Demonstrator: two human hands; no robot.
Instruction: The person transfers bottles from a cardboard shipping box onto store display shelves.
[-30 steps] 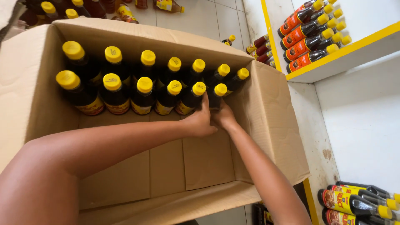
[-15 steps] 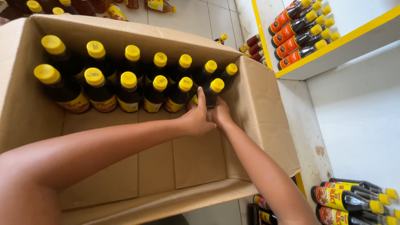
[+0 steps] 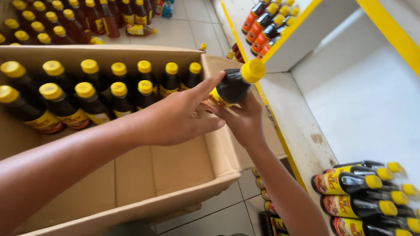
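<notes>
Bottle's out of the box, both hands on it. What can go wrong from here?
1. The bottle is tilted above the cardboard box edge. The right hand supports it from below and the left hand touches it mainly with fingertips, so it might slip and fall.
2. The shelf edge is close by, so the yellow cap could knock it.
3. Bottles lying on the shelf could perhaps roll if bumped.
</notes>
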